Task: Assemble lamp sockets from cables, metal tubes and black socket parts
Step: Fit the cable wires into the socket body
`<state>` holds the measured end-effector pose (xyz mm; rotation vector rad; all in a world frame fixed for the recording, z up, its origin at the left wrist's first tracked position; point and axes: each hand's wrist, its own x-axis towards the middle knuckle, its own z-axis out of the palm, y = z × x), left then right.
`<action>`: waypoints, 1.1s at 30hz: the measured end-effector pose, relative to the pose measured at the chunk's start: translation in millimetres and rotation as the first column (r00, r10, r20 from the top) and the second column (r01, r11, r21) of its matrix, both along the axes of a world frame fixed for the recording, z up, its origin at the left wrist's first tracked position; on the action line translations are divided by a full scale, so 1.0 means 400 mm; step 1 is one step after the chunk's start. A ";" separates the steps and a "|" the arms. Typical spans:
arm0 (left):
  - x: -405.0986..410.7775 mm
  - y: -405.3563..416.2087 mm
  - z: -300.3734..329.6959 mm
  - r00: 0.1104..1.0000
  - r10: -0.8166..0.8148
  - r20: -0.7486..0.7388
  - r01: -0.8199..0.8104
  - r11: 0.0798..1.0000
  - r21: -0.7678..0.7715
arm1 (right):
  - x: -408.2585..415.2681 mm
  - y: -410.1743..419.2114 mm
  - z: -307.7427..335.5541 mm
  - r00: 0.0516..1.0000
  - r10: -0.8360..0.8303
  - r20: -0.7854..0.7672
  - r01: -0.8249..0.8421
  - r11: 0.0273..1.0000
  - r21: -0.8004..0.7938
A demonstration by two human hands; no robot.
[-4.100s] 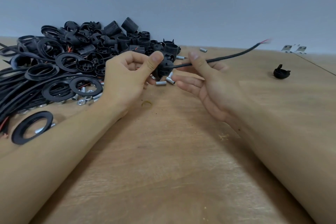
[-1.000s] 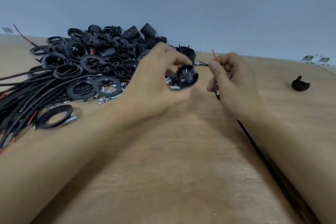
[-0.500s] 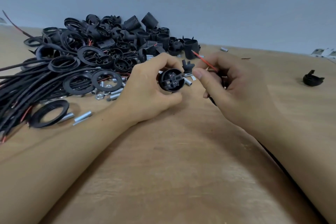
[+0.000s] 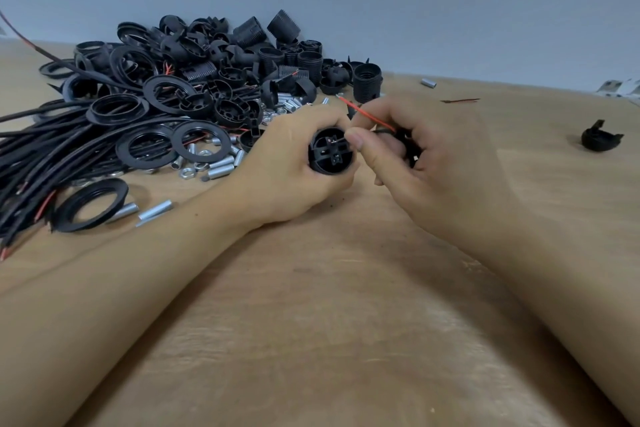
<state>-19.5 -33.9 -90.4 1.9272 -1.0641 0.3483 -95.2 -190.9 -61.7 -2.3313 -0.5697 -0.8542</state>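
— While the black socket part (image 4: 331, 155) sits low over the wooden table (image 4: 311, 340), where exactly is it against the fingers?

— Wrapped in the left hand (image 4: 287, 170): fingers curl round its body from behind and below, and its open face with the cross-shaped inside points toward the right hand (image 4: 426, 163). The right thumb and forefinger pinch a thin wire end right at that face, touching the inside.

— And the red wire (image 4: 367, 113)?

— It sticks up and back from between the right fingers, free at its tip. The black cable itself is mostly hidden inside that clenched hand.

— What lies around them?

— To the left, a heap of black socket parts (image 4: 221, 73) and flat rings (image 4: 202, 141), with a bundle of black cables (image 4: 41, 149) running off the left edge. Short metal tubes (image 4: 154, 210) and nuts lie scattered just beside the left wrist. Well apart on the right sits one lone black cap (image 4: 598, 138).
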 end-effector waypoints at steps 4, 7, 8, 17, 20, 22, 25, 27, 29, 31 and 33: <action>-0.001 0.000 -0.002 1.000 0.006 -0.022 -0.006 1.000 0.002 | 0.001 -0.003 0.003 1.000 -0.020 -0.007 0.020 0.999 -0.035; -0.003 -0.001 -0.001 1.000 0.010 -0.007 -0.010 1.000 0.021 | 0.001 -0.002 0.001 1.000 -0.022 -0.011 0.021 0.999 -0.050; -0.005 -0.001 0.000 1.000 0.010 -0.003 -0.010 1.000 0.028 | 0.001 -0.002 0.001 1.000 -0.027 -0.005 0.027 0.998 -0.059; -0.004 -0.006 -0.004 0.999 0.039 -0.011 -0.038 0.995 0.095 | 0.004 0.008 -0.001 0.995 -0.070 0.068 0.080 0.983 -0.165; -0.001 -0.005 -0.006 0.997 0.076 -0.011 -0.075 0.994 0.083 | 0.007 0.006 -0.005 0.997 -0.077 0.004 0.077 0.991 -0.107; -0.003 -0.005 -0.004 0.996 0.087 -0.022 -0.086 0.995 0.041 | 0.010 0.005 -0.007 0.997 -0.068 -0.032 0.066 0.996 -0.058; -0.006 -0.005 -0.002 0.997 0.069 -0.040 -0.068 0.997 0.042 | 0.011 0.007 -0.008 0.996 -0.043 -0.078 0.044 0.999 0.016; -0.004 -0.005 -0.003 0.997 0.067 -0.050 -0.065 0.997 0.046 | 0.011 0.008 -0.010 0.994 -0.026 -0.107 0.028 0.999 0.021; 0.000 -0.005 -0.003 0.995 0.070 -0.066 -0.066 0.996 0.063 | 0.011 0.007 -0.011 0.992 -0.012 -0.127 0.011 1.000 -0.008; 0.000 -0.004 -0.004 0.995 0.066 -0.079 -0.059 0.994 0.088 | 0.013 0.006 -0.012 0.992 -0.034 -0.120 0.028 0.998 -0.057; -0.002 -0.005 -0.005 0.996 0.051 -0.078 -0.043 0.993 0.106 | 0.013 0.006 -0.012 0.993 -0.062 -0.101 0.055 0.996 -0.075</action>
